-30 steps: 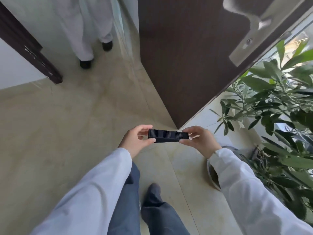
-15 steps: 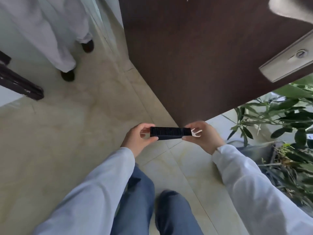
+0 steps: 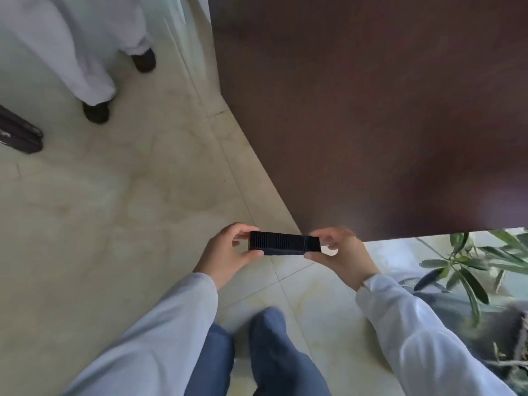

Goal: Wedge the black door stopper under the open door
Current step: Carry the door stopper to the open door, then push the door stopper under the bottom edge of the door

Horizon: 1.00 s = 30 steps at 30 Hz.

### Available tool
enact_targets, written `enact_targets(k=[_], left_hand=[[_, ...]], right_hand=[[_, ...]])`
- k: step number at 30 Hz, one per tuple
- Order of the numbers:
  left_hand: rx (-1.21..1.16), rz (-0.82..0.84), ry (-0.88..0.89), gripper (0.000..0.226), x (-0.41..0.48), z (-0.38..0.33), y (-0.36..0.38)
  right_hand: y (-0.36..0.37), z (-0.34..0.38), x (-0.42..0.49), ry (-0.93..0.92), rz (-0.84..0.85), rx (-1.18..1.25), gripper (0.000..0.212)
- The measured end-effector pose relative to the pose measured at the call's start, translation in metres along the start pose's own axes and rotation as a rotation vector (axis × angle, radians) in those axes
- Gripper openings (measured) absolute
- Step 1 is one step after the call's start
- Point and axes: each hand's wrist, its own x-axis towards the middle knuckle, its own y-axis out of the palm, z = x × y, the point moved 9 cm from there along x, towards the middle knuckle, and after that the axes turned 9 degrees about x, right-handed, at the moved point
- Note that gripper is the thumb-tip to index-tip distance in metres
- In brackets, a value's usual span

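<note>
The black ribbed door stopper [image 3: 284, 243] is held level in the air between both hands, just in front of the lower corner of the dark brown open door [image 3: 371, 115]. My left hand [image 3: 225, 252] pinches its left end with thumb and fingers. My right hand [image 3: 340, 255] grips its right end. The door's bottom edge runs from the corner near the stopper off to the right, above the pale tiled floor [image 3: 114, 224].
Another person's white trouser legs and dark shoes [image 3: 95, 111] stand at the upper left. A dark door frame end [image 3: 21, 137] sits at the left edge. A potted plant [image 3: 468, 270] crowds the right side. My own legs [image 3: 271, 352] are below.
My view has moved closer to the door, which now fills more of the frame; its handle has left the view. Both hands still hold the stopper the same way.
</note>
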Motion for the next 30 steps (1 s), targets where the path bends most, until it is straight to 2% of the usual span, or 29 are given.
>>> enact_targets(k=[12,17,24,27,30], left_hand=[[0.054,-0.013,0.016,0.037,0.1,0.133,0.083],[0.035,-0.029,0.038,0.044,0.144,0.184,0.114],[0.03,-0.022,0.046,0.041,0.199,0.256,0.163],[0.027,-0.034,0.019,0.038,0.213,0.285,0.18],[0.023,-0.045,-0.002,0.035,0.219,0.303,0.194]], right_hand=[[0.07,-0.132,0.102,-0.122,-0.035,-0.049,0.035],[0.096,-0.186,0.148,-0.192,-0.088,-0.083,0.035],[0.128,-0.253,0.189,-0.246,-0.144,-0.143,0.04],[0.12,-0.269,0.182,-0.26,-0.256,-0.105,0.042],[0.087,-0.29,0.145,-0.217,-0.49,-0.067,0.023]])
